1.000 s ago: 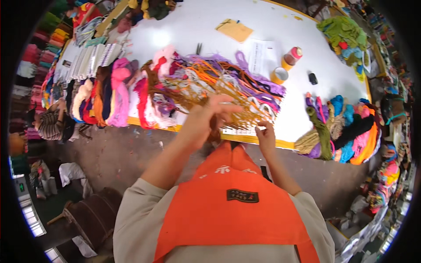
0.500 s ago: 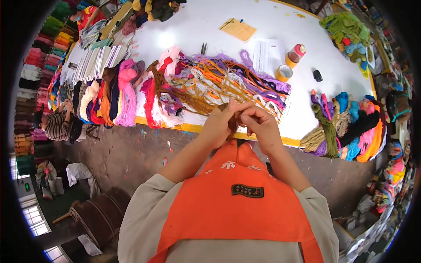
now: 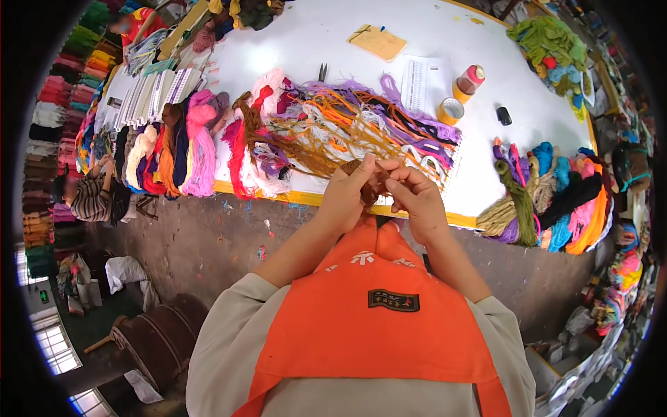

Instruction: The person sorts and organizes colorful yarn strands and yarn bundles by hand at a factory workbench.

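Observation:
My left hand [image 3: 347,196] and my right hand [image 3: 421,200] meet at the table's near edge, above my orange apron. Between them is a small bundle of brown yarn [image 3: 375,186]. The left hand's fingers close round it, thumb on top, while the right thumb and fingertips pinch at its right side. Exactly which strands the right fingers grip is too small to tell. Just beyond my hands spreads a long heap of loose yarn [image 3: 410,132] in purple, orange, white, black and brown. Brown strands [image 3: 306,156] run across its near side toward my hands.
Scissors [image 3: 322,73], a tan pad [image 3: 377,44], printed sheets [image 3: 417,83], a pink-topped cone [image 3: 470,79], a yellow-rimmed round container [image 3: 450,111] and a black object [image 3: 504,116] lie beyond the heap. Yarn hanks lie left [image 3: 201,146] and right [image 3: 587,208]. Two people work at left.
More of the brown bundle shows between my hands now. My right fingers have lifted slightly and spread a little along it. The heap on the table looks much the same.

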### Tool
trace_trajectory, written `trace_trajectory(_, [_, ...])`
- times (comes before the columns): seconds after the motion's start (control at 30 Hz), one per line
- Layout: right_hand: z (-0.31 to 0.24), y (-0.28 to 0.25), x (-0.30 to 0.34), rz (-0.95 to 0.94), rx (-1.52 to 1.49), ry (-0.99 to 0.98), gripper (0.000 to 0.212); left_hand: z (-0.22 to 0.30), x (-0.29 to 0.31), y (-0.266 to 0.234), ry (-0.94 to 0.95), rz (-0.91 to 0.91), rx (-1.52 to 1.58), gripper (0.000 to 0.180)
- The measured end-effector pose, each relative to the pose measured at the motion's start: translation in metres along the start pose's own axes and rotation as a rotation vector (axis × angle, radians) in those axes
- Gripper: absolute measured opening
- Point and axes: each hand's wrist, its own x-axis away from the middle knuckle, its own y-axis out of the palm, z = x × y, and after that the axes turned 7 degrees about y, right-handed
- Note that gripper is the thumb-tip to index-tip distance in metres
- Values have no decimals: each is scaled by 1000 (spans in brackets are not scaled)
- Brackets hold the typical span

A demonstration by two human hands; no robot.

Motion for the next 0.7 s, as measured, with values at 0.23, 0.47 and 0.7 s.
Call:
trace_trajectory(0.23, [5, -5, 1, -7, -100, 35, 9, -6, 0, 0, 29, 39, 56, 45])
trace_trajectory(0.47, [4, 0, 0, 12, -66, 14, 8, -3, 2, 1, 81, 2, -208, 25])
trace_trajectory(0.7, [6, -1, -2, 9, -118, 29, 7, -8, 0, -6, 103, -9, -26, 21])
